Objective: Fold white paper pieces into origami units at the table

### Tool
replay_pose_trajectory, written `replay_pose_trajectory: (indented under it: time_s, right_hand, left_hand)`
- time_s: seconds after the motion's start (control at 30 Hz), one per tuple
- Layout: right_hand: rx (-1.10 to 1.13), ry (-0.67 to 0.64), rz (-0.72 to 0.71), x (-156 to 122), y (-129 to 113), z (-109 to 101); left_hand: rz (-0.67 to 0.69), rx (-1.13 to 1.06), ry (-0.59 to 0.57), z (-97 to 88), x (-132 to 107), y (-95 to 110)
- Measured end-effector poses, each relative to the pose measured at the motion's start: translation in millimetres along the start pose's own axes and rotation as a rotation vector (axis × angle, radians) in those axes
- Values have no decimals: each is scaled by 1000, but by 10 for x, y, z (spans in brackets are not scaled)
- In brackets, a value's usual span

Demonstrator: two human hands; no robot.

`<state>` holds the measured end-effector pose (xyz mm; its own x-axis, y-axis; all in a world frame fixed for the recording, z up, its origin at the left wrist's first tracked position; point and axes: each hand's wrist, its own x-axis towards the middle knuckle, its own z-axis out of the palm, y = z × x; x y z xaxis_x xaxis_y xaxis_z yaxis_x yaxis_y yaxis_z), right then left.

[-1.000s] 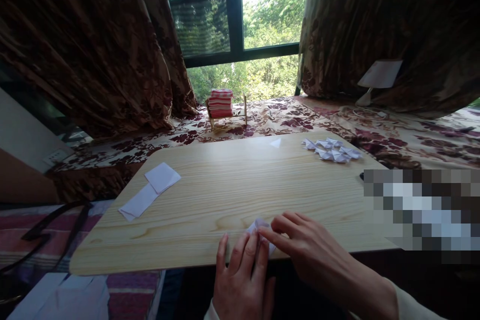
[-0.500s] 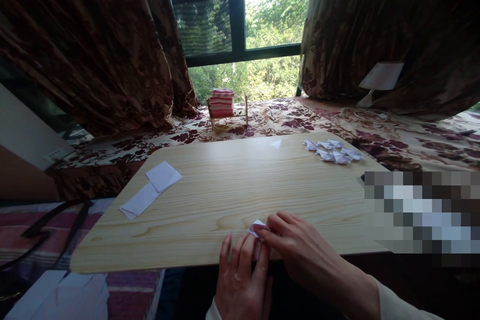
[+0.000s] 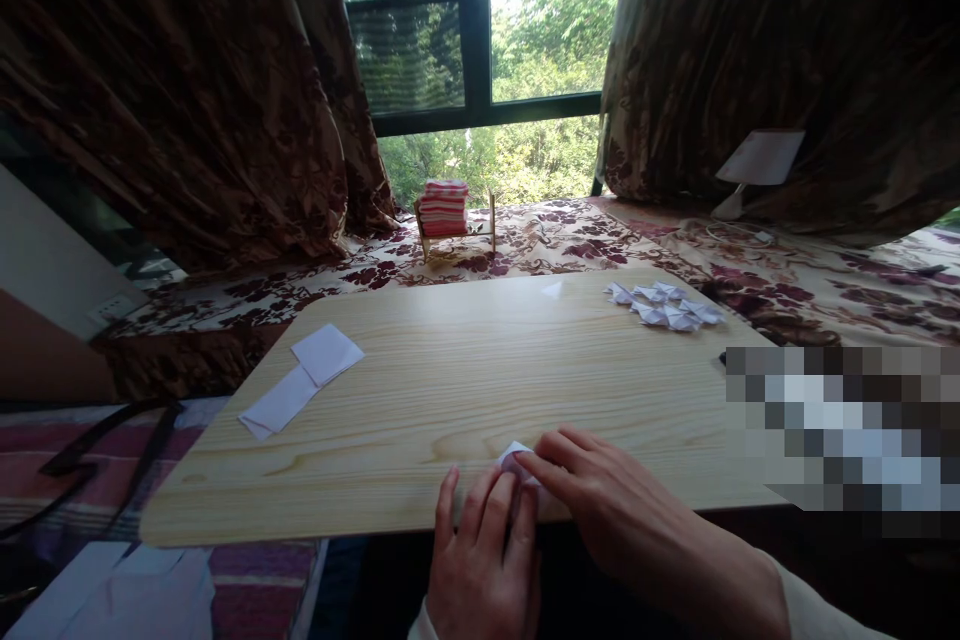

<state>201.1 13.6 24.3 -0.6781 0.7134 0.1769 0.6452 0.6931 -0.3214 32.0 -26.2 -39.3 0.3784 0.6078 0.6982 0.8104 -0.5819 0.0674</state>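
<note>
We are pressing white paper [image 3: 514,448] at near edge of counter [image 3: 420,390], partly beneath fingers: left hand [image 3: 484,560] resting, fingers spread; right hand [image 3: 596,480] touching with index, pinch not discernible; folded pieces [image 3: 667,319] lying beyond.

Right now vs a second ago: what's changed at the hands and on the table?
The far end of the paper between the hands, rounded before, now shows a pointed tip. The right hand has shifted slightly left. No visible new grab or release; the left hand stays at the paper. Unchanged: flat sheets, folded pieces.
</note>
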Motion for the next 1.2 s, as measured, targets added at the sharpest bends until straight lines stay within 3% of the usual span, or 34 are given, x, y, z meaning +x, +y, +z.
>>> replay_pose_trajectory:
  time_s: [0.23,0.47,0.63,0.7,0.87,1.0,1.2]
  right_hand:
    - [-35,33,-2,-81,30,34]
    - [-13,21,1,-39,-6,26]
    - [-19,63,-24,-40,7,36]
    - [-22,54,-23,-36,8,31]
    - [-58,-1,-32,-18,-4,36]
    - [-132,26,-38,22,-13,71]
    - [-159,-10,81,90,-43,40]
  left_hand:
    - [-45,-58,173,100,14,39]
    - [-34,-59,96,52,11,21]
    - [37,20,-93,-45,12,-11]
    - [25,24,-72,-25,10,2]
    - [-102,-32,136,135,5,89]
    - [-119,-33,132,150,20,114]
    - [-119,-32,67,49,59,114]
